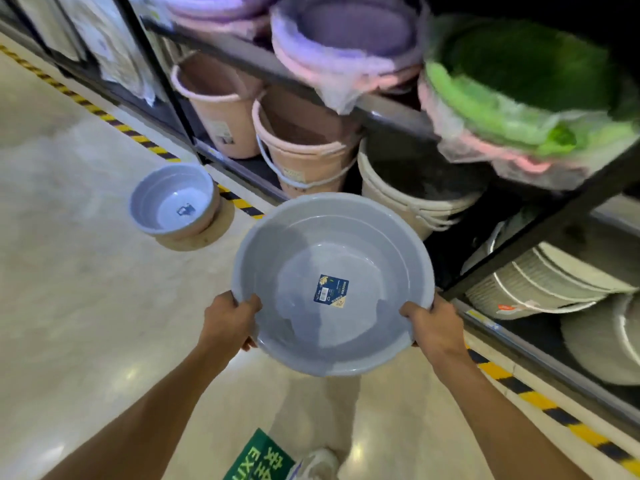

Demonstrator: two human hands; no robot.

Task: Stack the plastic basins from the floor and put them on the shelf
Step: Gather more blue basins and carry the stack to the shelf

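Head view. One grey basin [332, 285], held off the floor at centre frame, carries one blue label [331, 291] on its inner bottom. Two hands grip it: the left hand [230, 318] closed over the lower-left rim, thumb inside, and the right hand [433, 323] closed over the lower-right rim. A second grey basin [173, 200] stands on the floor [69, 237] at centre left, beside the yellow-black tape [239, 202]. The shelf [391, 116], upper right, bears two pink buckets [221, 98], a stack of white buckets [408, 199], purple basins [346, 39] and green basins [519, 84]. One green exit sign [256, 457] lies at bottom centre.
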